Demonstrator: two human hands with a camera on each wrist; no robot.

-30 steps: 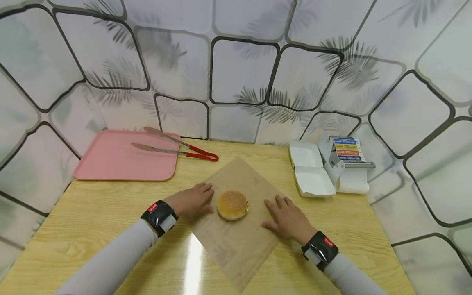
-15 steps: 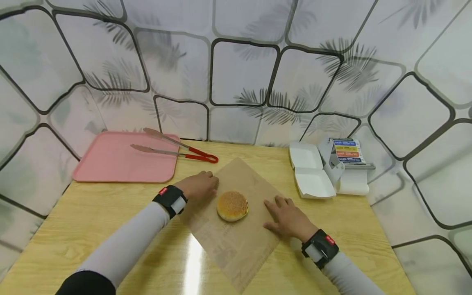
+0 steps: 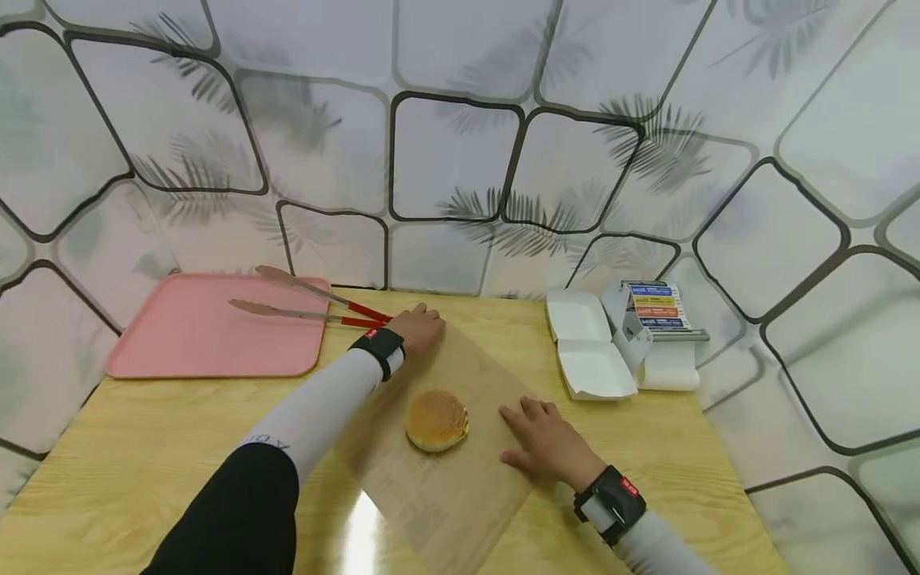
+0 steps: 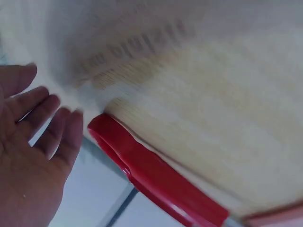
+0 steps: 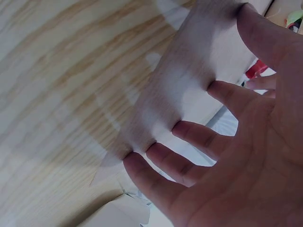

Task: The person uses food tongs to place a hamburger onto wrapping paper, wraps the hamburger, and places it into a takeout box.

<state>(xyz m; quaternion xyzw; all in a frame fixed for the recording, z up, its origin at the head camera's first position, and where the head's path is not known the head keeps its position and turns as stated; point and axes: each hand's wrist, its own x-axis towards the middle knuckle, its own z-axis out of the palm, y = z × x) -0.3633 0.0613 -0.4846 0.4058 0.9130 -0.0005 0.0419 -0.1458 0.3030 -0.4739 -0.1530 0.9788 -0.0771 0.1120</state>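
A burger (image 3: pixel 436 421) with a seeded bun sits on a square of brown printed wrapping paper (image 3: pixel 460 503), laid with one corner toward me. At the paper's far corner is my left hand (image 3: pixel 418 329), which covers that corner in the head view. Its fingers (image 4: pixel 49 118) look relaxed in the left wrist view and hold nothing. Close beside them lies the red handle of the tongs (image 4: pixel 151 172). My right hand (image 3: pixel 553 446) is spread at the paper's right corner. Its fingertips (image 5: pixel 135 161) press on the paper in the right wrist view.
A pink tray (image 3: pixel 216 335) stands at the back left, with the tongs' metal arms (image 3: pixel 283 312) over it. An open white takeaway box (image 3: pixel 595 369) is at the back right, beside a label dispenser (image 3: pixel 657 319). A patterned wall (image 3: pixel 453 160) rises behind the table (image 3: pixel 180 447).
My left hand has moved from the paper's left side up and away to its far corner, beside the tongs. The right hand stays in place. The head view has shifted slightly.
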